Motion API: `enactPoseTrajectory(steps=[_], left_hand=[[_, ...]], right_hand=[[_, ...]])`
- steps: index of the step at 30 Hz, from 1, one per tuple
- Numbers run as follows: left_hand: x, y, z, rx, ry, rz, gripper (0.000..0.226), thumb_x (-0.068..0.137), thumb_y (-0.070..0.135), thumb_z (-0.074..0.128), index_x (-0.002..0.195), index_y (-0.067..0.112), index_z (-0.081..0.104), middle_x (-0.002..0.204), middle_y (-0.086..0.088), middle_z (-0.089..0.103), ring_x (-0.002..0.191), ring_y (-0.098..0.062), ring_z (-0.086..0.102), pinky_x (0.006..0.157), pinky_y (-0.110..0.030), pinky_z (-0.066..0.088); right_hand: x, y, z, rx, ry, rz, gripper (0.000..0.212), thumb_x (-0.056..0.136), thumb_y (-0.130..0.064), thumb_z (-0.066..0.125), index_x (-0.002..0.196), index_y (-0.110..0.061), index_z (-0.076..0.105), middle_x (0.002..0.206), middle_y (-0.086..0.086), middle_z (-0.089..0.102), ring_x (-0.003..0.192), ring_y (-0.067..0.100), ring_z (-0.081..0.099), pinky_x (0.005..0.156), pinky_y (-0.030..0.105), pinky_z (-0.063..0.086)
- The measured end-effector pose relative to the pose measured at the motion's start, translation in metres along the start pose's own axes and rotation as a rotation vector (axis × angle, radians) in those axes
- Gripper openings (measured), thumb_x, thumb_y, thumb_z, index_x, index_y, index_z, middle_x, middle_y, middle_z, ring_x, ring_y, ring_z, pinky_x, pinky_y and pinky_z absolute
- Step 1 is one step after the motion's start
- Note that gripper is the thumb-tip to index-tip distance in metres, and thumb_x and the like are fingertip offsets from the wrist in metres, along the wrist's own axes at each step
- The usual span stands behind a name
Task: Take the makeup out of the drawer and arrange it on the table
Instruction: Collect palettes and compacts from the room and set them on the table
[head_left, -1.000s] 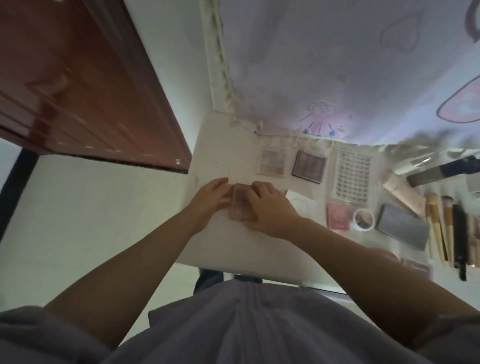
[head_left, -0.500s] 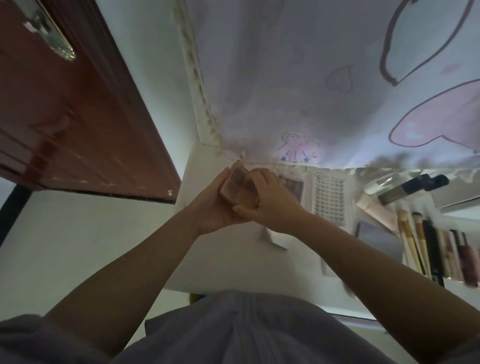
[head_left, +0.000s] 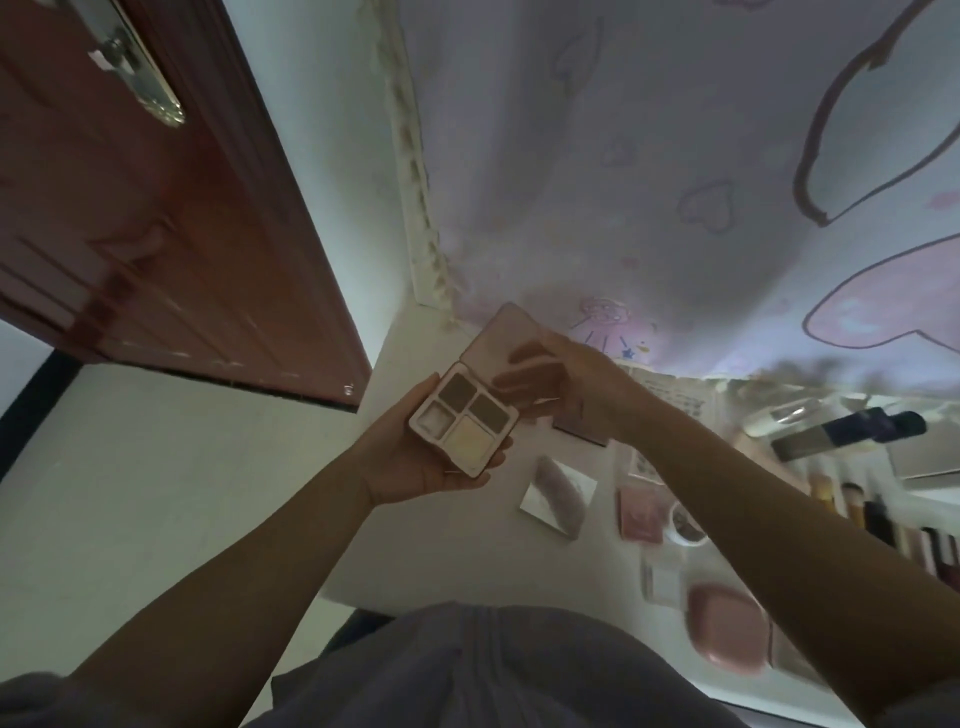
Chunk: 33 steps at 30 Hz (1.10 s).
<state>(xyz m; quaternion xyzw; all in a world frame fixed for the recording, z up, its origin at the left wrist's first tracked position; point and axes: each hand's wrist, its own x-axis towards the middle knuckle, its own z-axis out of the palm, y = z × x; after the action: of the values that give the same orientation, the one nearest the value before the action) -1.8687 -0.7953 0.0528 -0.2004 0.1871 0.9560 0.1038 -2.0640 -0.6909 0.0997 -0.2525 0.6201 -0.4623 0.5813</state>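
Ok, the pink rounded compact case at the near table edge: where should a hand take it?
Take the pink rounded compact case from above, across its opposite side edges: it lies flat and closed, apparently partly on a pale flat item, so nothing gets underneath.

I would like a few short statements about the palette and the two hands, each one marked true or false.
1. The small palette is open. True.
2. It shows six pans. False: four pans show.
3. The left hand holds its base from below. True.
4. The right hand rests flat on the table. False: it is at the raised lid.
5. The pink rounded case lies on the table. True.
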Motion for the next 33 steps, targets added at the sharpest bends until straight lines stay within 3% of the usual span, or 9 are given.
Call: enactPoseTrajectory(steps=[5,10,14,17,21,24,29,31,33], left_hand=[[-0.005,0.016,-0.021,-0.075,0.034,0.094,0.069,0.085,0.055,0.053,0.132,0.005,0.051,0.129,-0.022,0.053,0.116,-0.035,0.054,0.101,-0.048,0.042],[-0.004,0.051,-0.041,-0.037,0.287,0.261,0.033,0.088,0.029,0.050,0.107,0.012,0.070,0.116,-0.013,0.065,0.106,-0.027,0.062,0.096,-0.043,0.047],[0.003,0.088,-0.057,0.279,0.537,0.277,0.027,0.095,0.015,0.046,0.114,0.010,0.064,0.109,-0.006,0.066,0.096,-0.016,0.062,0.092,-0.028,0.048],[0.013,0.112,-0.066,0.677,0.716,0.200,0.020,0.093,0.018,0.051,0.105,0.014,0.066,0.108,-0.007,0.066,0.096,-0.018,0.062,0.090,-0.027,0.048],[0.022,0.126,-0.075,1.019,0.740,0.130,0.029,0.094,0.016,0.045,0.108,0.003,0.066,0.098,-0.015,0.067,0.082,-0.020,0.057,0.072,-0.026,0.039],[0.024,0.128,-0.079,1.082,0.722,0.120,0.032,0.094,0.009,0.041,0.116,0.003,0.063,0.107,-0.023,0.065,0.086,-0.027,0.060,0.072,-0.028,0.040],[0.022,0.123,-0.075,1.094,0.743,0.147,0.031,0.093,0.007,0.039,0.111,0.000,0.064,0.077,-0.011,0.054,0.056,-0.011,0.040,0.050,-0.021,0.028],[0.022,0.122,-0.073,1.118,0.768,0.142,0.031,0.093,0.006,0.039,0.112,-0.002,0.063,0.076,-0.011,0.055,0.059,-0.013,0.043,0.050,-0.021,0.029],[0.022,0.119,-0.072,1.168,0.807,0.115,0.035,0.094,0.010,0.040,0.125,0.002,0.054,0.104,-0.016,0.059,0.082,-0.019,0.055,0.064,-0.022,0.040]], right_hand=[[0.037,0.012,0.024,0.128,0.128,-0.023,0.010,0.094,-0.011,0.053,0.094,-0.008,0.062,0.085,0.006,0.074,0.082,0.019,0.070,0.069,0.027,0.057],[0.091,0.004,0.041,-0.243,0.362,-0.056,0.015,0.093,-0.013,0.054,0.083,-0.021,0.061,0.082,-0.006,0.070,0.066,0.000,0.065,0.053,0.014,0.048],[0.136,0.004,0.044,-0.451,0.486,-0.036,0.010,0.092,-0.016,0.056,0.086,-0.017,0.063,0.088,0.001,0.069,0.070,0.006,0.060,0.057,0.011,0.042],[0.161,0.004,0.042,-0.643,0.500,0.010,0.017,0.091,-0.021,0.057,0.093,-0.008,0.067,0.092,0.005,0.067,0.079,0.016,0.059,0.065,0.020,0.042],[0.175,0.007,0.045,-0.640,0.519,0.034,0.019,0.090,-0.019,0.059,0.097,-0.004,0.067,0.087,0.004,0.062,0.078,0.016,0.055,0.061,0.020,0.036],[0.177,0.014,0.048,-0.653,0.535,0.083,0.014,0.092,-0.022,0.056,0.093,-0.009,0.064,0.087,0.001,0.059,0.079,0.014,0.053,0.060,0.017,0.035],[0.177,0.016,0.050,-0.736,0.543,0.108,0.027,0.095,-0.025,0.052,0.107,-0.002,0.063,0.097,0.005,0.062,0.088,0.017,0.055,0.070,0.019,0.033],[0.175,0.013,0.050,-0.754,0.522,0.110,0.027,0.094,-0.024,0.053,0.106,-0.002,0.064,0.101,0.010,0.065,0.089,0.020,0.056,0.070,0.020,0.034],[0.168,0.008,0.048,-0.759,0.496,0.099,0.025,0.093,-0.023,0.054,0.105,-0.004,0.065,0.102,0.010,0.067,0.087,0.020,0.057,0.071,0.021,0.036]])
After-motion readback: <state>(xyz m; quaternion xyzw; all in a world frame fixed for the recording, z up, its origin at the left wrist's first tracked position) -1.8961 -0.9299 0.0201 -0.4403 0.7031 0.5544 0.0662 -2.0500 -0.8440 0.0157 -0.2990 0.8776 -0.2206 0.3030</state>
